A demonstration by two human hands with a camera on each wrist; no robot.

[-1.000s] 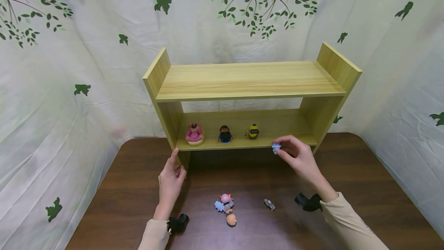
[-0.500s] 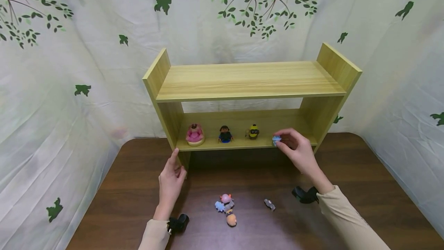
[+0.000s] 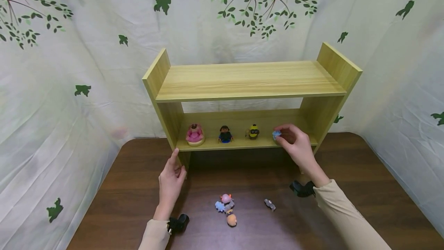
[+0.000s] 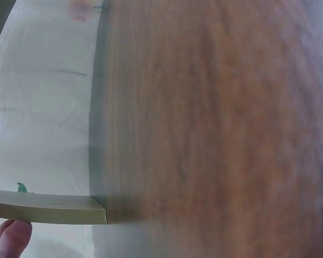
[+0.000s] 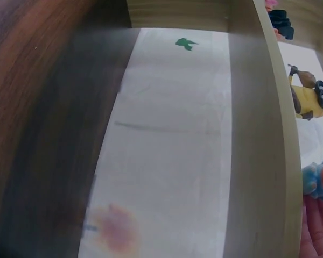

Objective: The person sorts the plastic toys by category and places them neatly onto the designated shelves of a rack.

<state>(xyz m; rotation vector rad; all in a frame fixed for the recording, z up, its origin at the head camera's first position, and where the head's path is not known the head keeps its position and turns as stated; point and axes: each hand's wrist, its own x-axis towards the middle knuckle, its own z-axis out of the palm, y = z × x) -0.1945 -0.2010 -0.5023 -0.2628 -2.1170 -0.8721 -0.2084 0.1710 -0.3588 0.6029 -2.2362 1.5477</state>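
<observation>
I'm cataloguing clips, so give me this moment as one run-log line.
right hand: pinches blue figurine at lower shelf; left hand: touches shelf unit, left side; on lower shelf: pink bear, dark-haired figure, yellow figure

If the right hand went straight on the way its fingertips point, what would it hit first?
Probably the yellow figure on the lower shelf, beyond the light-blue figure that the right hand pinches. Depth is unclear, so it might just pass.
</observation>
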